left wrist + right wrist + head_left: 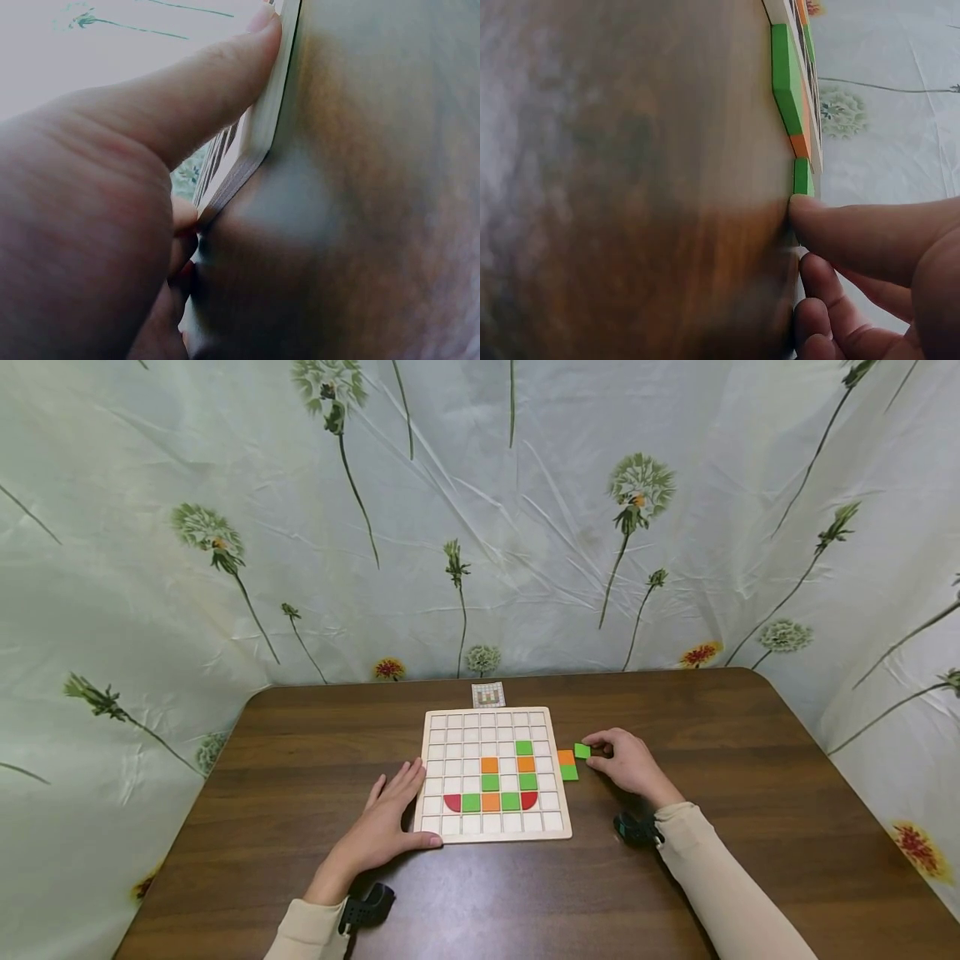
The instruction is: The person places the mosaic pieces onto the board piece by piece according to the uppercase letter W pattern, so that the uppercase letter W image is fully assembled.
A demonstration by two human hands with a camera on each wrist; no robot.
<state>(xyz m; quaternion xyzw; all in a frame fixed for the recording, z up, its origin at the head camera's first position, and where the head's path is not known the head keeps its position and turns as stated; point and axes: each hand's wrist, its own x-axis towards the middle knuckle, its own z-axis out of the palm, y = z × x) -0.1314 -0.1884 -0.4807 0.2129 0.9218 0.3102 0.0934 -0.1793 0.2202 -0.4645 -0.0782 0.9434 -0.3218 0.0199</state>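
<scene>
My right hand (626,767) pinches a green square tile (582,751) between thumb and fingers, just right of the board. In the right wrist view the thumb presses the edge of that green tile (802,174), low over the table. My left hand (381,828) rests at the near left corner of the wooden grid board (555,793), its thumb on the front edge and its extended fingers along the left side. Green and orange squares lie on the grid in two upright columns. Below them runs a row ending in a red quarter-round tile (453,803) at the left and another at the right.
An orange tile (566,757) and a green tile (569,772) lie against the board's right edge. Behind the board is a small patterned card (488,695). The brown wooden table (315,735) backs onto a flower-printed curtain (525,527).
</scene>
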